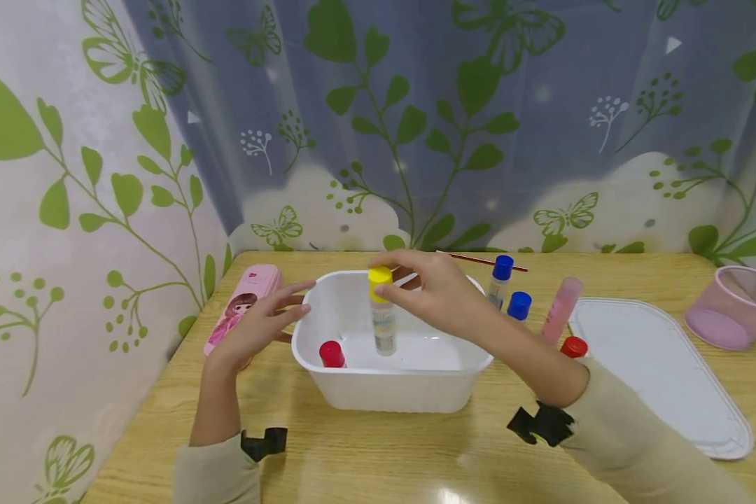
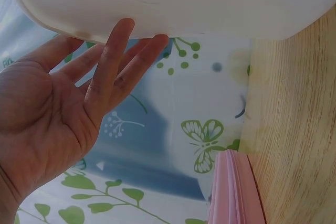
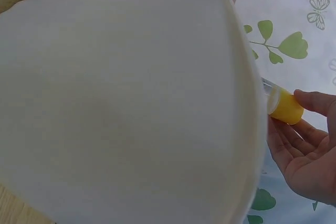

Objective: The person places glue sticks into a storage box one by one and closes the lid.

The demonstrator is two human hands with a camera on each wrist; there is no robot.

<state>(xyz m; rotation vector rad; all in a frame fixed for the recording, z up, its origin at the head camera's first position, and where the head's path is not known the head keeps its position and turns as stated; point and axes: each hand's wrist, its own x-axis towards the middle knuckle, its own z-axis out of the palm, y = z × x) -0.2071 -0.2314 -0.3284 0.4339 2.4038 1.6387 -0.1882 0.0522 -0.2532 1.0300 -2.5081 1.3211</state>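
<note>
My right hand (image 1: 437,290) pinches the yellow cap of a clear, labelled tube (image 1: 384,332) and holds it upright within the white plastic tub (image 1: 390,388). From the right wrist, the yellow cap (image 3: 286,107) shows between thumb and fingers beyond the tub's wall, which hides most of the tube. A red-capped tube (image 1: 332,355) stands inside the tub at its front left, its lower part hidden by the wall. With fingers extended, my left hand (image 1: 261,325) touches the tub's left rim; in the left wrist view its fingertips (image 2: 124,23) rest against the outer wall.
Left of the tub lies a pink pencil case (image 1: 252,287). To the right stand blue-capped tubes (image 1: 502,269), a pink tube (image 1: 561,308) and another red cap (image 1: 573,347). A white lid (image 1: 655,371) and a pink mesh cup (image 1: 724,315) are farther right; a thin pencil (image 1: 488,261) lies behind.
</note>
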